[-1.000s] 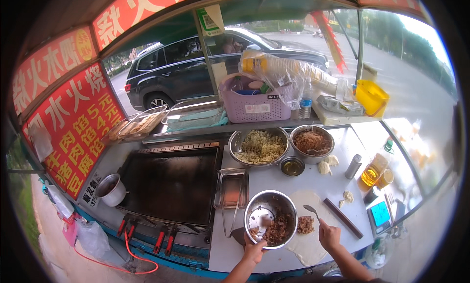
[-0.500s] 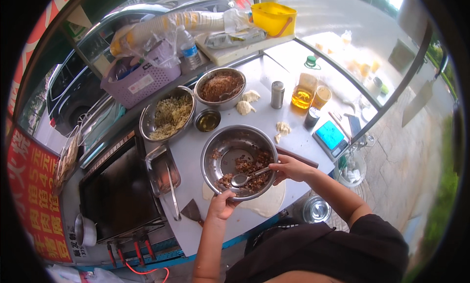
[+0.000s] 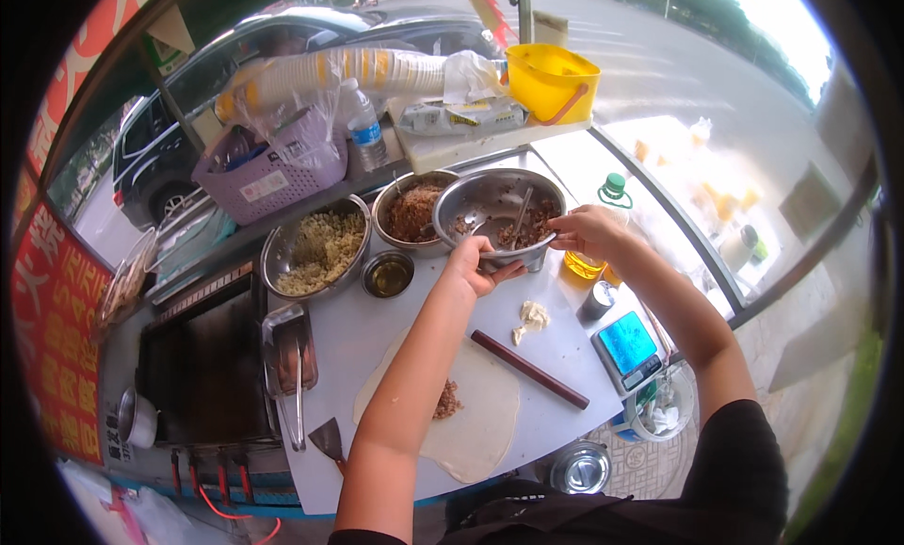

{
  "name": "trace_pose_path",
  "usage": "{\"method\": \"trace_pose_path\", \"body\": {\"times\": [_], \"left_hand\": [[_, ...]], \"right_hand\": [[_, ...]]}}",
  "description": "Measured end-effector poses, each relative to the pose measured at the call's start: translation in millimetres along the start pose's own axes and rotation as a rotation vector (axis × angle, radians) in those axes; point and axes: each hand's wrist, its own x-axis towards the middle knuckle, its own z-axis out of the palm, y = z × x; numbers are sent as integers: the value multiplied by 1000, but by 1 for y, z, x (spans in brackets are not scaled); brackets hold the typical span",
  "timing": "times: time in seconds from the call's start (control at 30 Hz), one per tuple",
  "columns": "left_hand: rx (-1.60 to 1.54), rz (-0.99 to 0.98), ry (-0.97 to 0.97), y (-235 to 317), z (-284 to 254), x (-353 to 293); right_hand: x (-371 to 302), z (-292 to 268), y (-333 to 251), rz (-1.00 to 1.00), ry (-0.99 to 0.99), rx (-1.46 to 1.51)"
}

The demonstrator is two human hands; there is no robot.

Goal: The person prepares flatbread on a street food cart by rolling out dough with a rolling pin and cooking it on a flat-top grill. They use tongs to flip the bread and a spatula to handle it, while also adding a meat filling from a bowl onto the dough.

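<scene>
My left hand (image 3: 478,265) grips the near rim of a steel mixing bowl (image 3: 471,195), with its fingers under the side. On the bowl's right rim is my right hand (image 3: 589,232), closed around the edge. The bowl is held tilted at the back of the worktop, partly in front of another bowl. Inside it are a spoon (image 3: 522,211) and some brown minced filling (image 3: 537,227). A thin rolled dough sheet (image 3: 485,427) lies near me, bearing a small heap of filling (image 3: 447,401) partly hidden by my left forearm. Right of the sheet rests a dark rolling pin (image 3: 530,369).
Left of centre stand bowls of chopped greenish filling (image 3: 325,248) and reddish mince (image 3: 414,213), plus a small oil bowl (image 3: 388,276). A black griddle (image 3: 202,366), steel tray (image 3: 287,347) and scraper (image 3: 327,439) lie left. Dough pieces (image 3: 532,319) and a digital scale (image 3: 629,342) are right.
Both hands have carried the mixing bowl forward and away from above the dough sheet to the back of the worktop. The heap of filling and the whole rolling pin now show.
</scene>
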Motion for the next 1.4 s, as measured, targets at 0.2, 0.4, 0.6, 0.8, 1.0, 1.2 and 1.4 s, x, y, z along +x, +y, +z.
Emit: {"method": "trace_pose_path", "body": {"times": [0.2, 0.4, 0.6, 0.8, 1.0, 1.2, 1.4], "left_hand": [[-112, 123, 128, 4, 23, 11], [83, 193, 49, -52, -89, -104], [112, 282, 575, -115, -178, -276], [-136, 453, 998, -193, -236, -381], [-178, 467, 869, -183, -271, -402], [-63, 478, 738, -132, -337, -455], [205, 574, 548, -50, -450, -553]], "right_hand": [[100, -25, 3, 81, 152, 276], [252, 7, 12, -33, 316, 292], [428, -138, 54, -389, 103, 610], [457, -84, 76, -218, -126, 261], [421, -50, 56, -197, -80, 307], [322, 5, 34, -340, -119, 380], [111, 52, 112, -616, 104, 572]]}}
